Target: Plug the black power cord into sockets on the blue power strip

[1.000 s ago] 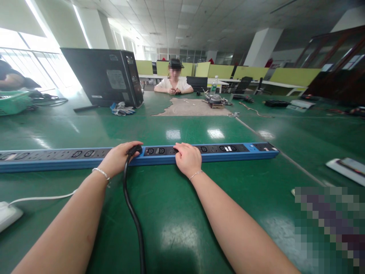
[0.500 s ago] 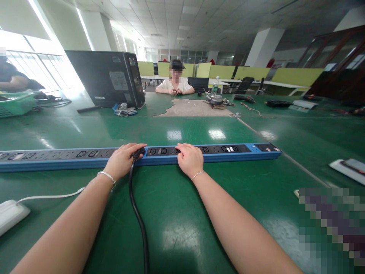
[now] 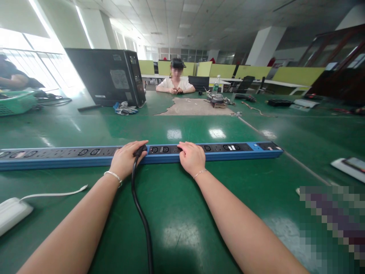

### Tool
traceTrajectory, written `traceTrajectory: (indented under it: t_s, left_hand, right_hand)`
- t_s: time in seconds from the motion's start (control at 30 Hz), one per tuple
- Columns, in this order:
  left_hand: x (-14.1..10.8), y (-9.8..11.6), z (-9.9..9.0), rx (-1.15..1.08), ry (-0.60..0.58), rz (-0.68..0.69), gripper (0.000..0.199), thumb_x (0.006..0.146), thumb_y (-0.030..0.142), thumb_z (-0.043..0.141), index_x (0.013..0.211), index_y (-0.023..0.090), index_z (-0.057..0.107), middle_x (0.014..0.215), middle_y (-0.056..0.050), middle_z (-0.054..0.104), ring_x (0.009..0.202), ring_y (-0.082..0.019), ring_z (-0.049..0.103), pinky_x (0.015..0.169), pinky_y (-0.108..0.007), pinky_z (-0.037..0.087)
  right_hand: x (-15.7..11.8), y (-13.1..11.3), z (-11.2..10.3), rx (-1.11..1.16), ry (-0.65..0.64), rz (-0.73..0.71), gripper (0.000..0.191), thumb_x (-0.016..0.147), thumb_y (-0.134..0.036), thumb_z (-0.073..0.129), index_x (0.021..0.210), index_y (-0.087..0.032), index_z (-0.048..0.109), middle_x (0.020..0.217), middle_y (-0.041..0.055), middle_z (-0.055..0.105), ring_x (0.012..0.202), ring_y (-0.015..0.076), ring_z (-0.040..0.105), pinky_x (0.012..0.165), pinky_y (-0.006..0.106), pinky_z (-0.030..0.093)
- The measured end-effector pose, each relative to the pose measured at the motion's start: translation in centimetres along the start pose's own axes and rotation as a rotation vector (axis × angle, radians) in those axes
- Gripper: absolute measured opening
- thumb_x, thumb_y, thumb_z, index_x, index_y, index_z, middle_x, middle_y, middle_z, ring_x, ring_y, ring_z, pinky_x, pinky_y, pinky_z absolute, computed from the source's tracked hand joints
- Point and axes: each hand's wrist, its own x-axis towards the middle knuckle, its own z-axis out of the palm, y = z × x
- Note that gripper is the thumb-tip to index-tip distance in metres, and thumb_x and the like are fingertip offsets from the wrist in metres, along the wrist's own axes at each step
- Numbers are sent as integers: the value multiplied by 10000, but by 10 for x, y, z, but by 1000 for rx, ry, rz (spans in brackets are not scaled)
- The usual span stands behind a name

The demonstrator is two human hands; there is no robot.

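A long blue power strip (image 3: 162, 158) with a black socket face lies across the green table. My left hand (image 3: 125, 160) is closed round a black plug (image 3: 140, 150) at the strip's middle, its fingers reaching over the top. From that plug a thick black cable (image 3: 139, 209) runs down towards me. How far the plug sits in the socket is hidden by the hand. My right hand (image 3: 192, 158) grips the strip further right, fingers over the sockets and thumb side towards the left hand.
A black computer case (image 3: 105, 78) stands at the back left, with gloves (image 3: 125, 109) beside it. At far left is a green basket (image 3: 17, 103). A white adapter (image 3: 14, 213) with a cable lies front left. Across the table sits another person (image 3: 175, 82); a bottle (image 3: 216, 83) stands nearby.
My left hand and wrist have shifted slightly right, still on the plug. The strip and my right hand appear a touch further right in view.
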Motion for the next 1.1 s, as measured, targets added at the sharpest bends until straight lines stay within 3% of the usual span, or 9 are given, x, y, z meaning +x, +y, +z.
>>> traceTrajectory:
  t_s: [0.27,0.5,0.67,0.8,1.0,1.1]
  left_hand:
    - [0,-1,0,-1,-18,45,453,855,497,405,1223,271,542,1163,-50,643,1047,-232,601,900,-364,451]
    - [-3,-1,3,19,-8,5,397,867,433,417,1222,297,532,1127,-26,659,1032,-217,608,911,-349,442]
    - [-2,-2,2,-108,107,-88,416,870,401,412,1256,270,497,1149,-50,640,1006,-216,616,849,-333,475]
    - [-1,-2,2,-108,112,-65,407,867,379,413,1247,259,495,1175,-61,616,1037,-219,595,874,-349,467]
    - [-4,-3,2,-143,331,-211,415,853,406,436,1218,210,466,1112,-83,618,997,-200,595,884,-354,457]
    - [-9,-17,-5,-176,483,-304,426,858,406,432,1235,209,426,1126,-60,613,924,-173,605,853,-340,462]
  right_hand:
    - [0,0,0,-4,-10,7,371,783,-163,418,1041,-256,667,1166,-21,642,1132,165,521,956,350,356]
    - [0,0,1,-2,6,5,364,780,-161,417,1021,-257,672,1161,-32,644,1119,160,534,950,344,363]
    - [1,1,0,-11,-13,8,367,780,-157,418,1028,-257,670,1171,-29,639,1131,165,527,951,351,361]
    - [1,1,0,-14,-32,12,372,779,-152,419,1035,-257,668,1179,-25,634,1136,166,521,960,355,357]
    - [0,1,0,-6,-18,3,368,784,-158,417,1029,-258,671,1170,-27,639,1131,165,528,954,353,362]
    - [0,2,-1,-4,-9,-9,364,787,-160,417,1031,-252,671,1168,-30,641,1130,162,530,953,347,363]
